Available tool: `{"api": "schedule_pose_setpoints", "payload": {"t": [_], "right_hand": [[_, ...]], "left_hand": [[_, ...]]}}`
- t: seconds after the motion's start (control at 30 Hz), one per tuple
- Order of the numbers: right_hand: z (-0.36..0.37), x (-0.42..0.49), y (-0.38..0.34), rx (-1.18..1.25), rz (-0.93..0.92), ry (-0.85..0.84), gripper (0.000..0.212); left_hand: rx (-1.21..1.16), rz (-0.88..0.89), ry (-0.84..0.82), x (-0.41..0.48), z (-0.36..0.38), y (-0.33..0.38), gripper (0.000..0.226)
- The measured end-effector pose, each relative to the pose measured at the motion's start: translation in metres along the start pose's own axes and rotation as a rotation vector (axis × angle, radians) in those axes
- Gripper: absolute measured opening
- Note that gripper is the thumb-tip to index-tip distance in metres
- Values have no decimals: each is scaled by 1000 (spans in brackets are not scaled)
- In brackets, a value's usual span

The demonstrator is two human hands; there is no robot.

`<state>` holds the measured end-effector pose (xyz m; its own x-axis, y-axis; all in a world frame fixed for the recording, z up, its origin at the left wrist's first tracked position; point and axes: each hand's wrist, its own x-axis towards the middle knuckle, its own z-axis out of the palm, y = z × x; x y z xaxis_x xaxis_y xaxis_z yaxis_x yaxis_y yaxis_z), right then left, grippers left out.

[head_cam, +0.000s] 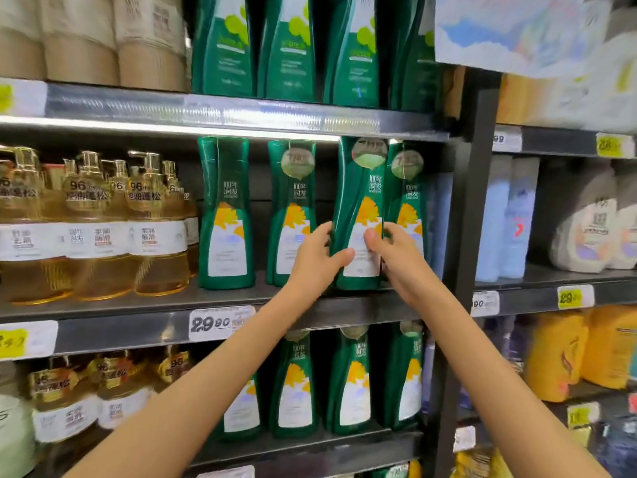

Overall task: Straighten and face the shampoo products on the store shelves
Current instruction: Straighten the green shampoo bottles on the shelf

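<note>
We had both hands on one green shampoo bottle (362,188), third from the left in the green row on the middle shelf (120,331), at about one o'clock from the centre of our view. Our left hand (319,257) took its nine o'clock edge, thumb laid across the white label and fingers (322,234) curled round the side. Our right hand (396,257) took the three o'clock edge the same way, reaching into the slot beside the rightmost bottle (406,201). Both sets of fingers were clamped on that one bottle. It stood roughly upright with its label toward us and looked drawn further forward than its neighbours. Whether its base sat on the shelf or was lifted a little, we could not tell.

We judged the job part done. At nine o'clock of the held bottle, the first bottle (225,212) and the second bottle (291,208) stood upright with labels out, but with wide gaps around them. The held bottle and the rightmost one were crowded, touching or nearly so. Evening out that spacing looked like what was left on this shelf. The lower green row (351,381), at six o'clock, faced out. The top green row (289,46), at twelve o'clock, seemed tidy. The amber pump bottles (96,229), far out at nine o'clock, stood packed together with labels forward.
</note>
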<state>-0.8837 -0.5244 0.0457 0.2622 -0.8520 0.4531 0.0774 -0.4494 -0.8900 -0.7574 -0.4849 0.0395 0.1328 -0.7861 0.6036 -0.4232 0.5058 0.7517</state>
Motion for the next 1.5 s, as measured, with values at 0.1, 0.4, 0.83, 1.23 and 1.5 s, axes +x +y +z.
{"api": "schedule_pose_setpoints", "payload": {"t": [0.1, 0.4, 0.83, 1.23, 1.5], "right_hand": [[3, 6, 10, -36, -49, 21, 17], [8, 13, 27, -217, -98, 124, 43], [-15, -31, 39, -368, -218, 341, 23], [-21, -42, 41, -374, -210, 343, 26], [-18, -43, 43, -364, -179, 331, 25]], "left_hand": [[10, 2, 28, 1, 4, -16, 37], [183, -75, -27, 12, 14, -27, 56], [154, -203, -96, 26, 23, -31, 71], [187, -210, -68, 27, 23, -36, 76], [247, -213, -13, 22, 22, -33, 72]]}}
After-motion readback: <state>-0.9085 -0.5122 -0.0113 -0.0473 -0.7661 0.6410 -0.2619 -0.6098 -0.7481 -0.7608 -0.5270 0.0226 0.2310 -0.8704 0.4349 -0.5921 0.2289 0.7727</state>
